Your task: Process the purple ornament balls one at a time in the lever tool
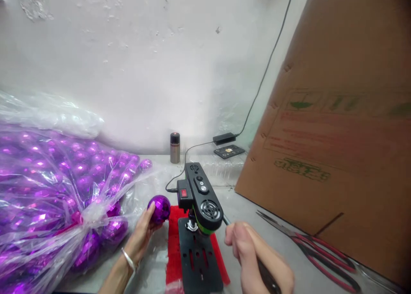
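Observation:
My left hand (146, 232), with a white bangle at the wrist, grips a shiny purple faceted ball ornament (160, 209) just left of a small black bench drill press (205, 200). My right hand (257, 255) is closed around a tool with a thin metal rod and a dark handle (269, 277). The rod's tip reaches toward the right side of the machine's head; whether it joins the machine is hidden. Below the head, the slotted black base plate (201, 255) lies on a red cloth (173, 242).
A large clear bag (64, 191) full of purple balls lies at left. Large scissors (321, 255) rest by a cardboard box (327, 135) at right. Against the wall stand a small bottle (175, 148), a black power adapter (224, 138) with its cord, and a phone (229, 151).

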A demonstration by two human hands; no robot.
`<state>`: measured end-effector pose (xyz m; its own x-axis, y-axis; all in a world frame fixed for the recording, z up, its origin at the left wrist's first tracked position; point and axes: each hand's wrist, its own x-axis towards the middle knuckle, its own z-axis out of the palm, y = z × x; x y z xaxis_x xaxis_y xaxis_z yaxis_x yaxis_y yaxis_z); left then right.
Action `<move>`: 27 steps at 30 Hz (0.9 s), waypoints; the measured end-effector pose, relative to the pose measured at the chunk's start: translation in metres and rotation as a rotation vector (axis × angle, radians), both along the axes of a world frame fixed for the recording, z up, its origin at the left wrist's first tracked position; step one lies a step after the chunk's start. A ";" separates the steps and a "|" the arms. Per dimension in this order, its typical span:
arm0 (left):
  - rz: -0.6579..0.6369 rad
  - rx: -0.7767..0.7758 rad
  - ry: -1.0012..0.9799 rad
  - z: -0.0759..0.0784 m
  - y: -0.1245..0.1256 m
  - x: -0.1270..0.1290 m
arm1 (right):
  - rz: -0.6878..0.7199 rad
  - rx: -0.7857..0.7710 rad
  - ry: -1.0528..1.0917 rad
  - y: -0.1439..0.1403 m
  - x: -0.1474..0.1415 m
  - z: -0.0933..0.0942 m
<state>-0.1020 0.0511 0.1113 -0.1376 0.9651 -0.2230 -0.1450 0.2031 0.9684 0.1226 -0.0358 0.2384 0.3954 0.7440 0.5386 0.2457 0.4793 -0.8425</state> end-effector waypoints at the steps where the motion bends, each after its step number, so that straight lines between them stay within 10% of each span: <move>1: 0.012 0.006 -0.021 -0.008 -0.014 0.007 | 0.012 0.004 -0.014 0.000 0.003 0.000; 11: -0.038 0.229 0.342 -0.078 -0.058 0.064 | 0.067 0.178 -0.282 0.006 0.021 0.003; 27: -0.072 0.280 0.508 -0.082 -0.055 0.078 | 0.094 0.105 -0.242 0.003 0.018 -0.004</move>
